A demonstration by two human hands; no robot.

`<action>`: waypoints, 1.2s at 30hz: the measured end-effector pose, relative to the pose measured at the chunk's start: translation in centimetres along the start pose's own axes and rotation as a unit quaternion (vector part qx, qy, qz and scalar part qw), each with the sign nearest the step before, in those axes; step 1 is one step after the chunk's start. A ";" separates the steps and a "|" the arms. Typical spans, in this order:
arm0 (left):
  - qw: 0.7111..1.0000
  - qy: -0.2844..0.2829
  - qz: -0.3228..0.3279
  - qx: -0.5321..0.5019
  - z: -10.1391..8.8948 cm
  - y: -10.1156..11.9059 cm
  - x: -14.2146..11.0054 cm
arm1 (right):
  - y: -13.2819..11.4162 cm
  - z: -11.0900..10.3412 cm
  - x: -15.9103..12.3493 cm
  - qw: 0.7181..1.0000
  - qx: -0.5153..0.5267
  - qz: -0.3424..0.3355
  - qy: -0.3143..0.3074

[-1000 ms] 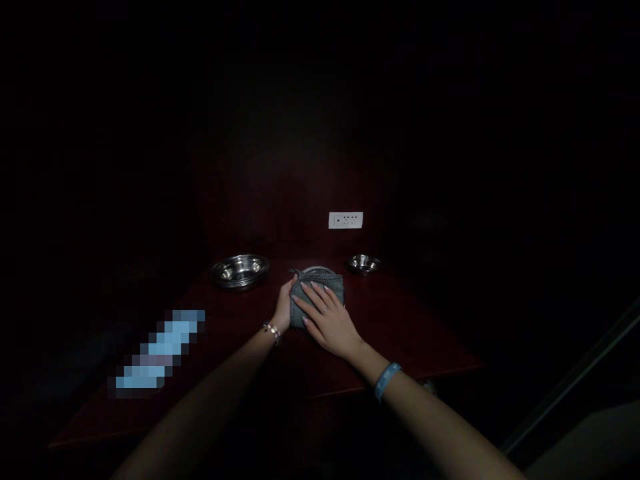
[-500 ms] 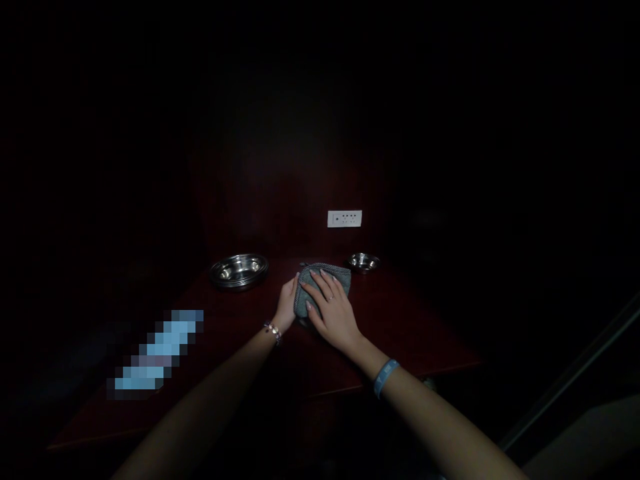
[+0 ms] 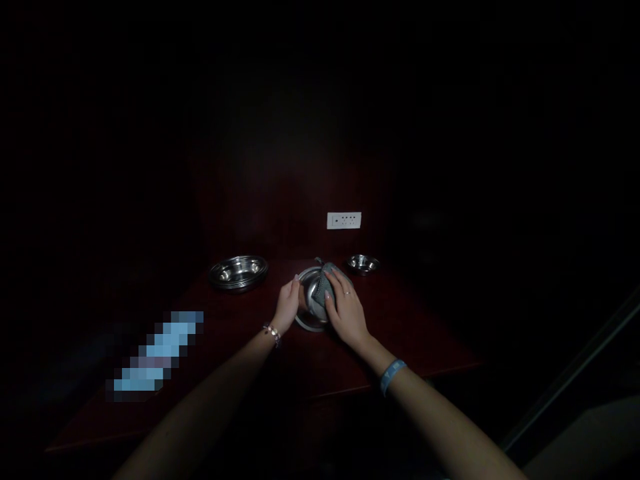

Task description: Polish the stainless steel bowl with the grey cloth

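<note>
A shiny steel bowl (image 3: 311, 319) is tilted toward me above the dark red table, its inside partly showing. My left hand (image 3: 287, 305) grips the bowl's left rim, thumb on top and the other fingers hidden behind it. Against the bowl's right side, my right hand (image 3: 346, 312) presses a grey-green cloth (image 3: 325, 285) with a patterned edge. Its fingers are bent over the cloth, which is bunched under them. A ring and a blue wristband are on the right arm; a beaded bracelet is on the left wrist.
Several nested steel bowls (image 3: 239, 272) stand at the table's back left. A smaller steel bowl (image 3: 363, 264) sits at the back right. A white socket panel (image 3: 344, 221) is on the wall behind. A bluish pixelated patch (image 3: 157, 353) covers something at the left. The surroundings are very dark.
My right hand has slid right with the cloth, which is now bunched and uncovers the bowl's inside. My left hand has stayed at the rim.
</note>
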State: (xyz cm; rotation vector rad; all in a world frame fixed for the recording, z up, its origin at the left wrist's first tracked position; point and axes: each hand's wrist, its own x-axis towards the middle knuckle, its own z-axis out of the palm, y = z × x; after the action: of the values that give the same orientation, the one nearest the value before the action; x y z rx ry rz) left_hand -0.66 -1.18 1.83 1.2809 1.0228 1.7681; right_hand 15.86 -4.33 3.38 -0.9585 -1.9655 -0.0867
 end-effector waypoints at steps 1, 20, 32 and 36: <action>1.000 0.002 -0.001 -0.002 0.0 0.0 0.0 | 0.4 0.0 -0.1 1.000 0.011 0.011 0.002; 0.997 0.053 -0.048 -0.009 -1.0 -1.2 0.5 | 3.1 0.9 -1.6 0.996 0.010 0.079 -0.049; 0.993 0.067 -0.091 -0.040 -1.1 -1.5 0.3 | 3.0 1.0 -1.6 0.991 -0.019 0.099 -0.092; 0.987 0.076 -0.119 -0.075 -1.0 -1.4 0.2 | 3.2 1.3 -1.8 0.992 -0.017 0.090 -0.087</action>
State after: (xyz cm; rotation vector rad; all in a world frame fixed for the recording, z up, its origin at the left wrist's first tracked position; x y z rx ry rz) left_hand -1.58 -0.56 0.44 0.9037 1.0580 1.7409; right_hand 17.55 -2.61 0.33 -1.1964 -2.0300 0.0687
